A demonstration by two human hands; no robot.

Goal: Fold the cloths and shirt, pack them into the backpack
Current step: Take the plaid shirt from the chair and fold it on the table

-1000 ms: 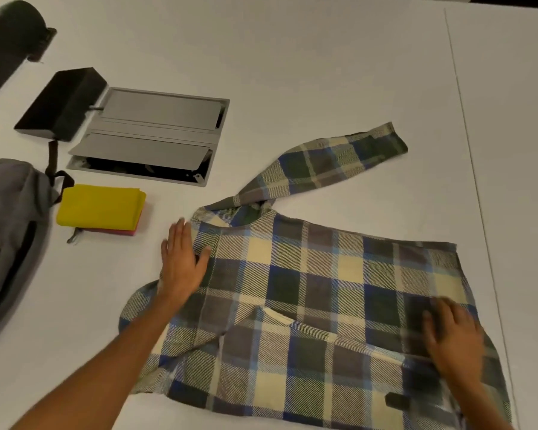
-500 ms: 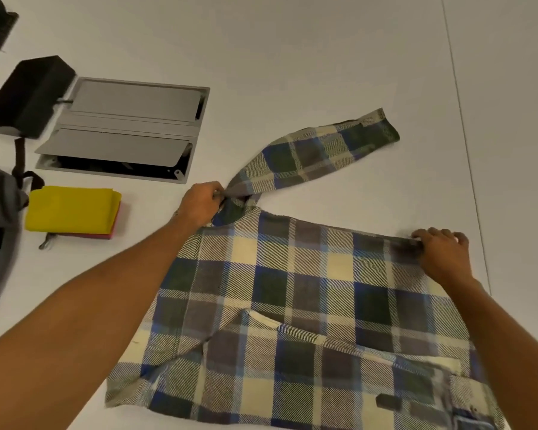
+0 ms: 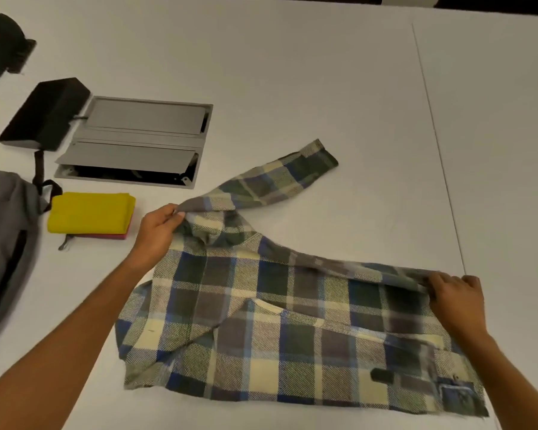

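Left hand (image 3: 157,232): pinching far edge of plaid shirt (image 3: 280,321) at base of sleeve (image 3: 271,181), cloth lifted into a small ridge. Right hand (image 3: 457,297): fingers curled over far edge of shirt at opposite corner, gripping it, edge raised off white table (image 3: 292,72). Shirt body: spread flat on table between both forearms; sleeve stretched away diagonally. Folded yellow cloth (image 3: 90,212): stacked on red cloth (image 3: 106,236), left of shirt, apart from it. Grey backpack (image 3: 3,243): at left edge, just beside cloths. Grey floor-box hatch (image 3: 137,141) and black block (image 3: 44,114): beyond cloths.
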